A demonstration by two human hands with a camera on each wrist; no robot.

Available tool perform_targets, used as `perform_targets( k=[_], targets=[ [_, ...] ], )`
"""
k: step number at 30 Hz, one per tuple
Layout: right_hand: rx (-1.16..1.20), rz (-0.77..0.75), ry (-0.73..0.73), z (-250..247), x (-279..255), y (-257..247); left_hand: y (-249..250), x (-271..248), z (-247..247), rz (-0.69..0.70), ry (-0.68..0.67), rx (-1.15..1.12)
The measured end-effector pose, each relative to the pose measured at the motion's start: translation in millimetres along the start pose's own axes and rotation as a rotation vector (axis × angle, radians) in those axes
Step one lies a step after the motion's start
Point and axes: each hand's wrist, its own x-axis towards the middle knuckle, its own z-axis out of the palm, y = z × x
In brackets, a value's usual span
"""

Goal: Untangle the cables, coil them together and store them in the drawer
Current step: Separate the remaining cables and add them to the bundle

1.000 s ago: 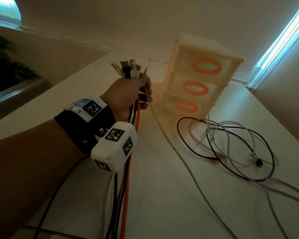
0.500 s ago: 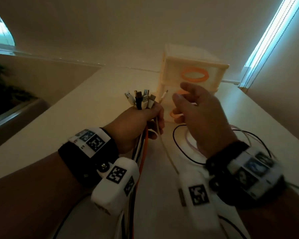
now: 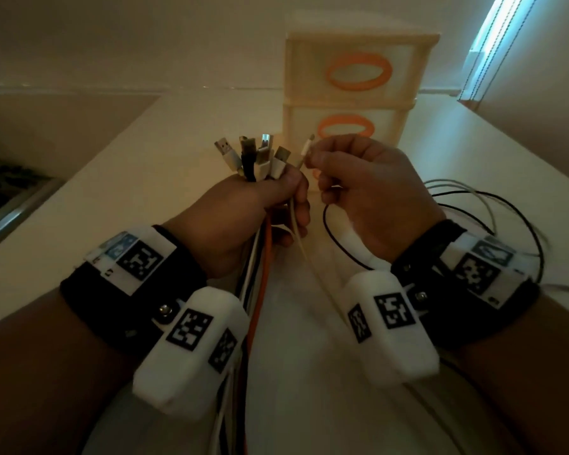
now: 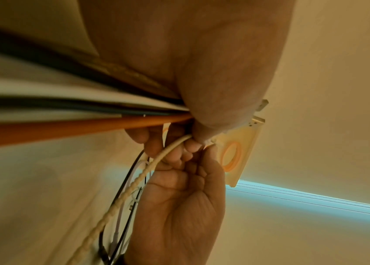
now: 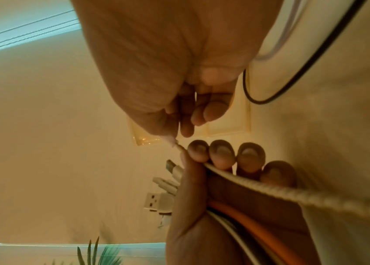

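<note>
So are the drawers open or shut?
Shut. On the drawer unit, the two drawer fronts in view sit flush with its frame; the lowest is hidden behind the hands.

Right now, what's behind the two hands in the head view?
Behind the left hand and right hand stands the drawer unit: two orange ring handles show, the second partly covered. A sliver of orange shows lower between the hands; the rest there is hidden.

Cable bundle point(image 3: 255, 159) upright, plugs fanned; braided cable point(image 3: 301, 234) alongside (perhaps separate); drawers point(image 3: 358, 103) shut.
</note>
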Motion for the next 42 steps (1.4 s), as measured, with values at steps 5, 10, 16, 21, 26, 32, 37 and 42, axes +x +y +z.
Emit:
perform_targets(
  k=[5, 10, 16, 21, 26, 32, 37, 42],
  targets=[
    [-0.021, -0.031, -0.012, -1.9, -0.1, 0.7, 1.1, -1.1, -0.7, -0.001, -0.004, 0.021],
    [-0.033, 0.010, 0.002, -3.6, 0.2, -2.1, 2.0, -2.7, -0.4, 0.001, -0.021, -0.026],
    [-0.046, 0.012, -0.094, 4.2, -2.8, -4.3, 0.6, -1.9, -2.1, 0.013, -0.099, -0.048],
    [-0.026, 0.074, -0.113, 7.8, -6.3, -8.0, 2.3, -3.3, -2.9, -0.016, -0.170, -0.060],
    [0.016, 0.159, -0.070, 12.2, -15.1, -19.3, 9.3, 0.7, -8.0, 0.028, 0.081, -0.087],
    [-0.071, 0.382, -0.339, 60.6, -40.0, -34.7, 17.0, 3.2, -22.7, 0.170, 0.318, -0.053],
    [-0.036, 0.471, -0.354, 81.4, -46.6, -39.0, 24.5, -1.7, -23.5, 0.128, 0.290, -0.022],
    [0.024, 0.504, -0.288, 93.2, -63.4, -34.1, 30.8, -4.7, -23.2, 0.065, 0.218, -0.261]
  ],
)
